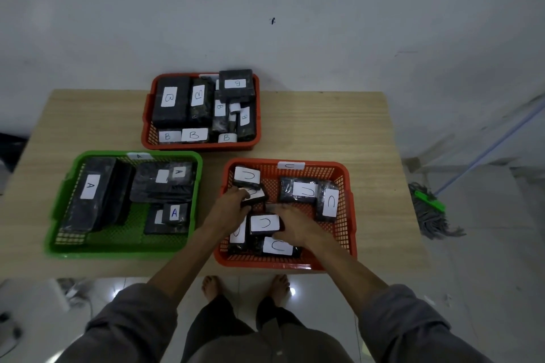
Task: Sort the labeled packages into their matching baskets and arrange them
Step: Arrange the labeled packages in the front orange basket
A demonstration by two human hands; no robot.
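Inside C basket [345, 209], both hands [233, 203] grip black packages [255, 199].

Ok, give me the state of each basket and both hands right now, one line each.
Green basket: on the table, holds A-labeled packages, part of its floor bare.
Far red basket: packed with B-labeled packages, one stacked on top.
Near red basket: holds C-labeled packages, loosely arranged.
Left hand: inside the near red basket, grips a small package.
Right hand: inside the same basket, holds a C package.
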